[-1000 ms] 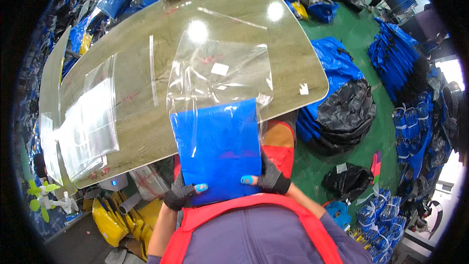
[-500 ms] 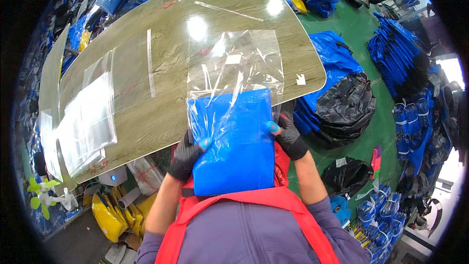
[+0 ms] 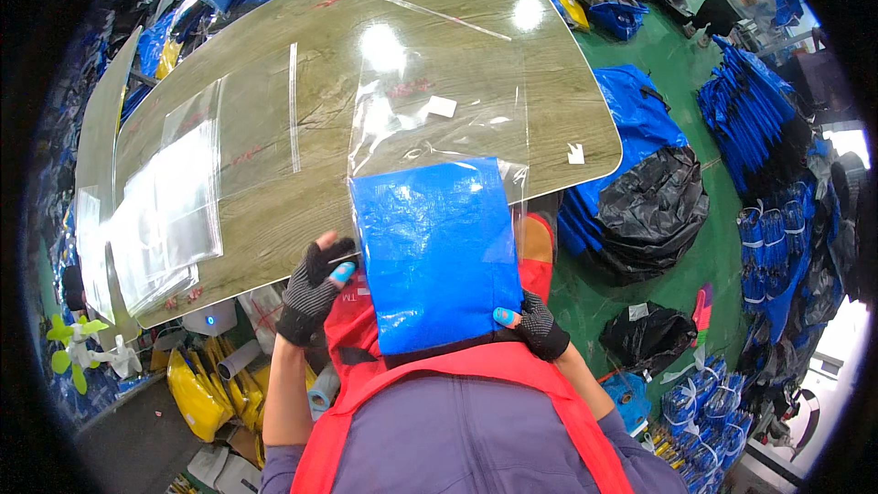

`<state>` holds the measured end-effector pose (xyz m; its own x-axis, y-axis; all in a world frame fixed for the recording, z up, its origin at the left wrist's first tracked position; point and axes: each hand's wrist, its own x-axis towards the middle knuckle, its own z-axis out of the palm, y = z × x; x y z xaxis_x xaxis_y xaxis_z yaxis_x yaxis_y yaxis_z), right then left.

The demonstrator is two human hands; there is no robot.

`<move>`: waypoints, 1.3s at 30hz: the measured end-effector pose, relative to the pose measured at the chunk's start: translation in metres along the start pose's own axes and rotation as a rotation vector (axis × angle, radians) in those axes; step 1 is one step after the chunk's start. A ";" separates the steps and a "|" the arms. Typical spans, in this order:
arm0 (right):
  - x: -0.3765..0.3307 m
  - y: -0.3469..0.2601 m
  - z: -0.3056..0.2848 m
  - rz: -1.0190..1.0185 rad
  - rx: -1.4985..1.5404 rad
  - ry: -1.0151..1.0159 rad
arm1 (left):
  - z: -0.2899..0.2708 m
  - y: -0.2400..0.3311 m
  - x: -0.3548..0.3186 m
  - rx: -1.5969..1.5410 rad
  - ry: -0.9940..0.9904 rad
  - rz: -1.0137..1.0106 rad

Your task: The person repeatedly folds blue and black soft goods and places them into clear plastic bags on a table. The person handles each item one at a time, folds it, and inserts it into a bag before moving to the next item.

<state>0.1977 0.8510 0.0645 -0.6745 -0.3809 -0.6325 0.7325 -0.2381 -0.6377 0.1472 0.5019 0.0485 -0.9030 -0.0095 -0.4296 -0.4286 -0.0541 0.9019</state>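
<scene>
A folded blue sheet lies partly inside a clear plastic bag, overhanging the near table edge above my lap. The bag's upper part rests flat on the table, with a small white slip in it. My right hand, in a black-grey knit glove with bare fingertips and blue tape on the thumb, pinches the sheet's lower right corner; its other fingers are hidden beneath. My left hand, gloved alike, is beside the sheet's left edge with thumb and forefinger apart and nothing seen between them.
The wood-patterned table holds a pile of clear bags at its left. Right of it, a large blue and black bundle sits on the green floor. Yellow folded pieces and a small green-bladed fan are at the lower left.
My left hand has let go of the sheet and moved off to its left. My right hand has slid down to the lower right corner. The sheet has turned slightly.
</scene>
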 end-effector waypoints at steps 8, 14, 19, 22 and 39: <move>-0.002 0.033 0.022 -0.285 -0.222 0.275 | 0.042 0.017 -0.033 0.981 0.068 0.489; -0.002 0.017 0.017 -0.065 -0.295 -0.100 | -0.009 0.010 -0.002 -0.221 -0.104 0.139; 0.032 -0.052 0.018 -0.150 -0.520 -0.120 | 0.018 0.013 0.021 -0.141 -0.322 0.017; 0.039 -0.052 0.021 -0.106 -0.169 0.042 | 0.042 0.032 -0.022 -0.031 -0.347 -0.110; 0.042 -0.034 0.020 -0.188 -0.219 -0.101 | 0.009 0.011 -0.022 0.048 -0.583 -0.128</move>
<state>0.1460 0.8254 0.0683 -0.7758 -0.4378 -0.4544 0.5510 -0.1192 -0.8259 0.1615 0.5108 0.0682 -0.7070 0.5442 -0.4517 -0.5235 0.0269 0.8516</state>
